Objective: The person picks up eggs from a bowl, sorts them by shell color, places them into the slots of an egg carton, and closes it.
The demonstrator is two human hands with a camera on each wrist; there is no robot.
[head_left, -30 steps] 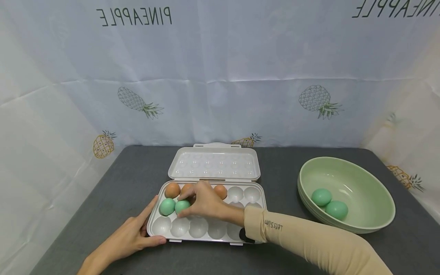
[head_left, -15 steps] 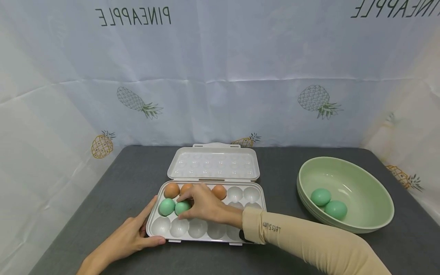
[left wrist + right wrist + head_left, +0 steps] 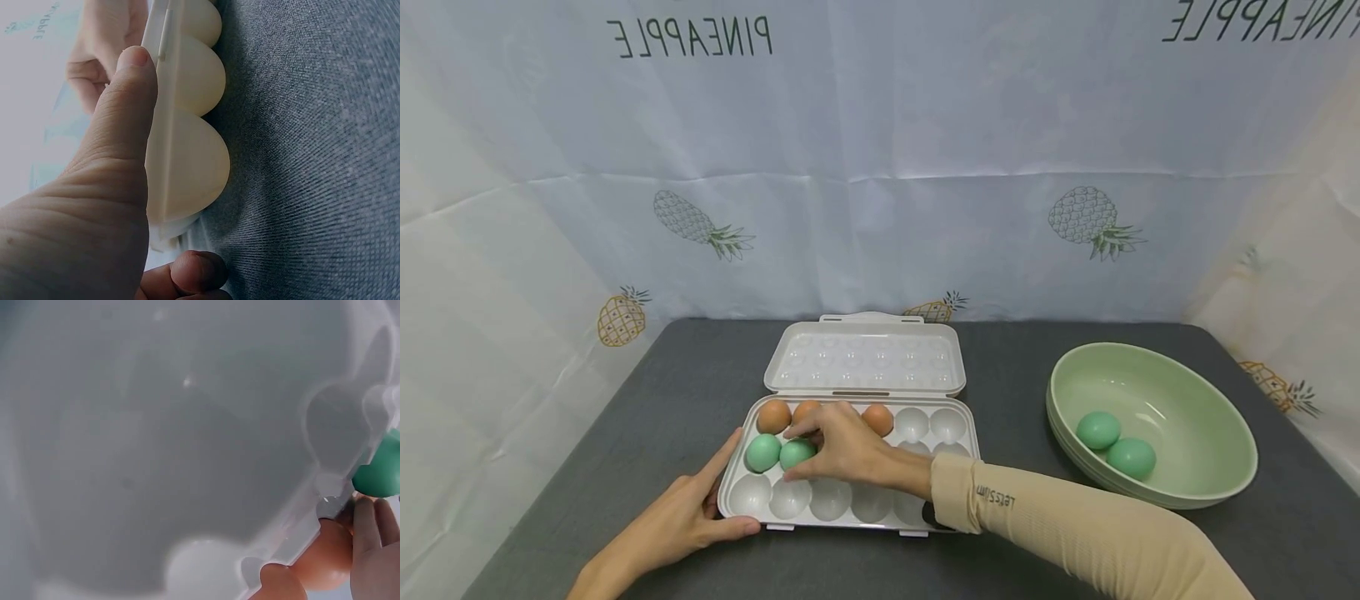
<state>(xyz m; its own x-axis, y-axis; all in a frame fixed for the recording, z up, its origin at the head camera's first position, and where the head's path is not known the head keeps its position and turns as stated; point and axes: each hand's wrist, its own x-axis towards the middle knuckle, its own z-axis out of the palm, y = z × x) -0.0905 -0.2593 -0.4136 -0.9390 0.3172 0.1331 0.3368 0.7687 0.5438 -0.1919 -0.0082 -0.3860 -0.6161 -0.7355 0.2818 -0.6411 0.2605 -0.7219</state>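
Observation:
A white plastic egg tray lies with its lid tilted back behind it. My left hand grips its front left corner, thumb along the front rim; the left wrist view shows that thumb on the rim, other fingers curled below. In the tray's middle row sit two green eggs, and my right hand pinches the right one between thumb and forefinger. The other green egg is left of it. Brown eggs fill part of the back row, some hidden by my right hand.
A pale green bowl stands on the right of the dark grey table, with two green eggs inside. The open lid reaches toward the pineapple-print curtain. My right sleeve crosses the tray's front right corner.
Hardly anything differs. The head view has shifted slightly, while both hands, the tray and the eggs keep their places.

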